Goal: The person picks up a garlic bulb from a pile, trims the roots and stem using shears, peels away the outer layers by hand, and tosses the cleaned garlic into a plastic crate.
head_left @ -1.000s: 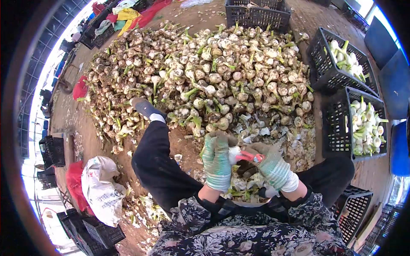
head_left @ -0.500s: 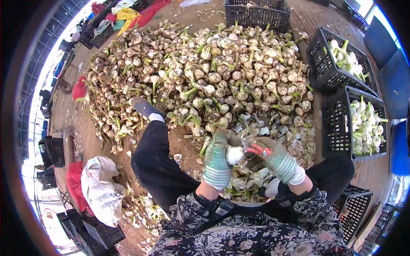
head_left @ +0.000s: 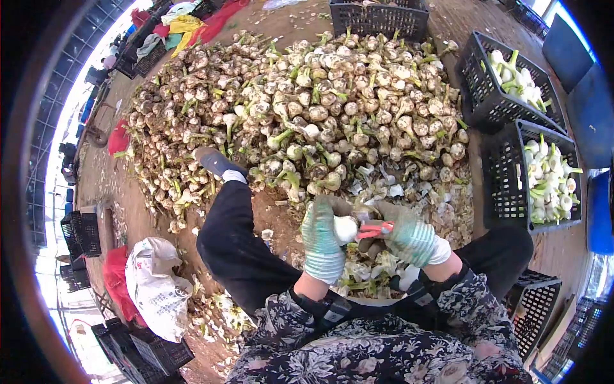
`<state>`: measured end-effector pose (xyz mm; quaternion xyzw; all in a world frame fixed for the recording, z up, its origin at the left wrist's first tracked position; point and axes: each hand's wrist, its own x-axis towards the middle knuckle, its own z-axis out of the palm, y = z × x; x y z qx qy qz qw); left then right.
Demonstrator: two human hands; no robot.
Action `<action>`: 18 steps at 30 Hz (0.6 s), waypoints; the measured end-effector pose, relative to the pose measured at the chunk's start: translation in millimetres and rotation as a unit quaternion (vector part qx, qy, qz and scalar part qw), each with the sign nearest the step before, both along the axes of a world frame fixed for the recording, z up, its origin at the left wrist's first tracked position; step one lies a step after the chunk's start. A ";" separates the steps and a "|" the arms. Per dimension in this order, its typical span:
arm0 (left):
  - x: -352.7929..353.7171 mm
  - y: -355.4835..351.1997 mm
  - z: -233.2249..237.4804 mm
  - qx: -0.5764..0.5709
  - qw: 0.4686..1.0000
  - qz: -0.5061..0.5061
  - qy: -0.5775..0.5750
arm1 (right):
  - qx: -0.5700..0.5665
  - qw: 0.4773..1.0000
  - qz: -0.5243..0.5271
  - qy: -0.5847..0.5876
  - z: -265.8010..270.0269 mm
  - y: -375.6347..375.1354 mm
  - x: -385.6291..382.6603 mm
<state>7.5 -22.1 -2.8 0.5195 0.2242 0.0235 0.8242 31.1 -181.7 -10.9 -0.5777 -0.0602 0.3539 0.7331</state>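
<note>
In a striped, green-and-white work glove, my left hand is closed around a garlic bulb whose clean white side faces right. My right hand, gloved alike, grips red-handled clippers. The clippers are right beside the bulb; their blades are too hard to make out. Both hands are close together above a litter of peeled skins and leaves between my legs. Beyond them spreads a large heap of soil-stained garlic with green stems.
On the right, two black crates hold clean white garlic. Another black crate stands behind the heap. To the left are a white sack, red netting and several black crates. A blue barrel is at the right edge.
The clippers' red handles now lie more level and show more clearly beside the bulb. Both hands have shifted slightly, and the view has tilted a little. The bulb remains in my left hand.
</note>
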 end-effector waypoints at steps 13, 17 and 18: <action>-1.3 4.8 6.8 -0.221 0.975 -0.032 0.018 | -0.318 0.933 -0.106 -0.129 14.6 13.1 4.7; 2.7 5.7 6.2 -0.063 0.996 -0.043 -0.055 | -0.072 0.989 -0.125 -0.035 -23.6 1.8 -4.0; 0.7 3.3 6.1 -0.064 0.996 -0.044 -0.052 | 0.052 0.985 -0.149 0.064 13.6 11.0 -7.1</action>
